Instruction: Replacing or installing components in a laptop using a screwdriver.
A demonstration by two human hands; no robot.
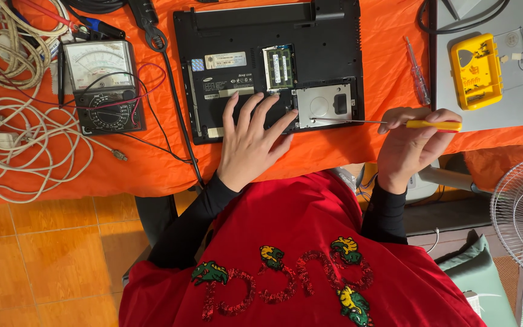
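A black, flat laptop computer (267, 69) lies upside down on the orange cloth-covered surface (122, 163), its base facing up with two cover panels off. In the open bays sit a green memory module (278, 65) and a silver metal hard-drive caddy (324, 106).

The left hand (250, 140) rests flat on the near part of the laptop's base, fingers spread wide, pinning it to the surface. The right hand (411, 145), at the near right, is closed around the yellow handle of a slim screwdriver (394, 123); its thin steel shaft reaches left, the tip at the near edge of the drive caddy.

The laptop looks stiff and moderately heavy, but its plastic shell could slide on the cloth, so a flat palm on the solid casing seems the sound hold. The exposed module and caddy look fragile and are best left untouched by fingers. The screwdriver is light and rigid, held by its handle.

To the far left lie an analogue multimeter (101, 85) and coiled white cables (19, 133).
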